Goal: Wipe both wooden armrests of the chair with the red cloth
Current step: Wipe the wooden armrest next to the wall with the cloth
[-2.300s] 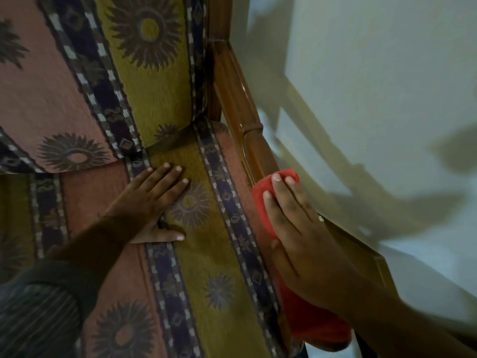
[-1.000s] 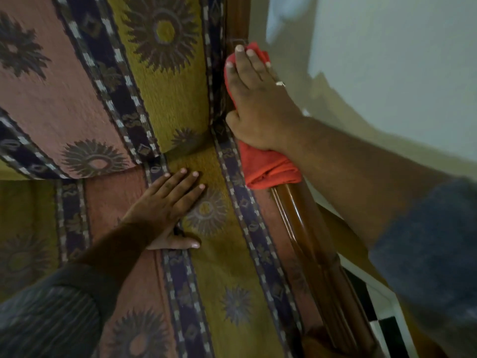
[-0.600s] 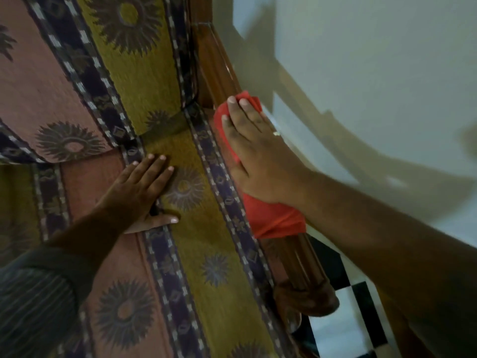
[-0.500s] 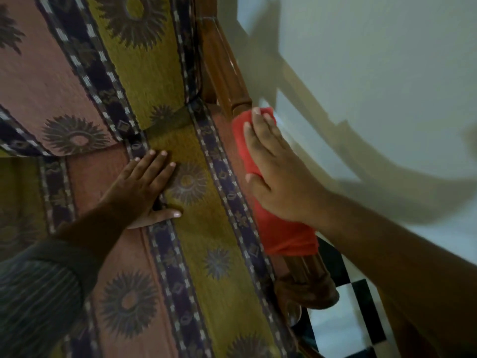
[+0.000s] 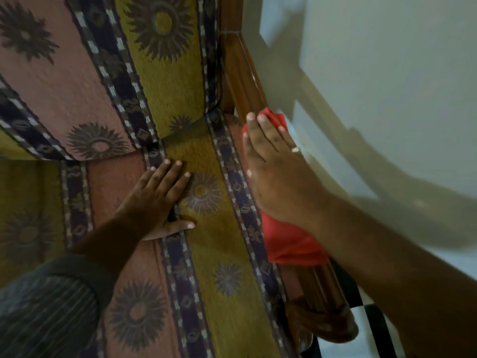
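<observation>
Right-hand fingers [image 5: 260, 140] laid out flat and together on top of the red cloth [image 5: 291, 244], pressing it onto the wooden armrest [image 5: 242, 73], not curled into a grip; palm-down pressure looks like what keeps the cloth on the rail. Right hand [image 5: 278, 182] sits about midway along the rail, which runs just beside the wall [image 5: 374, 73]. Cloth shows at the fingertips and bunches out behind the wrist, so it is draped over the rail under the palm. Left hand [image 5: 157, 202] is spread flat on the patterned seat cushion [image 5: 219, 249], fingers open, holding nothing; reads as a brace for the lean toward the wall side. Hidden: the wood directly under the cloth and palm, so I can't tell how far the cloth wraps down the sides. Thumb of the right hand mostly out of sight. Front end of the armrest [image 5: 322, 321] is dark and blurred. The other armrest is out of frame, condition unknown.
</observation>
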